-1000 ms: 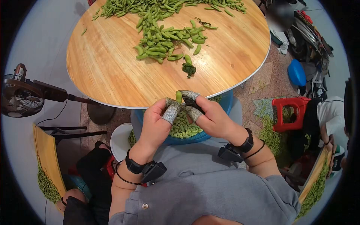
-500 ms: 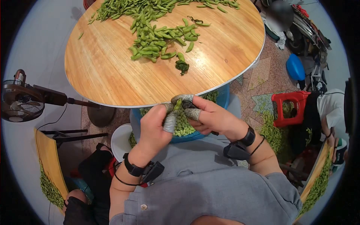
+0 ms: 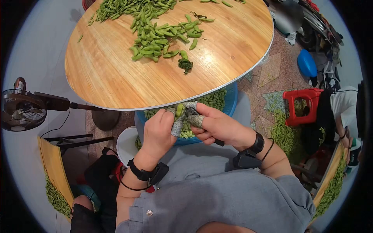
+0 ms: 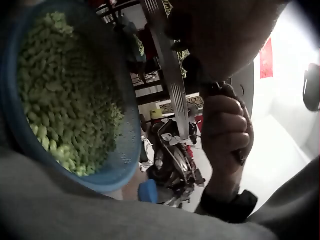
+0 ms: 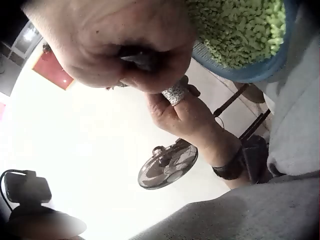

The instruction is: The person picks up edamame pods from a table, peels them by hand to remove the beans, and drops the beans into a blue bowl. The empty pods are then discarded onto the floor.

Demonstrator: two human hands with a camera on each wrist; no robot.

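Between its taped thumb and fingers my left hand (image 3: 157, 130) pinches a green soybean pod (image 3: 180, 110) just off the near table edge. My right hand (image 3: 219, 126) meets it there, its fingers curled round a slim dark-handled tool (image 4: 241, 156). The tool's butt end pokes out below the fist; its working end is hidden at the pod, so I cannot tell its kind. Grey speckled wrapping (image 3: 195, 120) covers the thumbs and forefingers of both hands. Under the hands a blue perforated basket (image 4: 131, 155) holds many shelled green beans (image 4: 70, 95).
Whole pods (image 3: 151, 44) lie heaped on the round wooden table (image 3: 105, 73), with a dark wilted leaf (image 3: 185, 66) nearer me. A white bucket (image 3: 126, 143) and a fan (image 3: 23, 105) stand left. At right are a red stool (image 3: 289, 108), pods on the floor and another person's arm (image 3: 342, 132).
The pod, upright above the left fingers a second ago, now sits lower among the fingertips of both hands. The right hand has turned inward over it, and the head view has shifted slightly.
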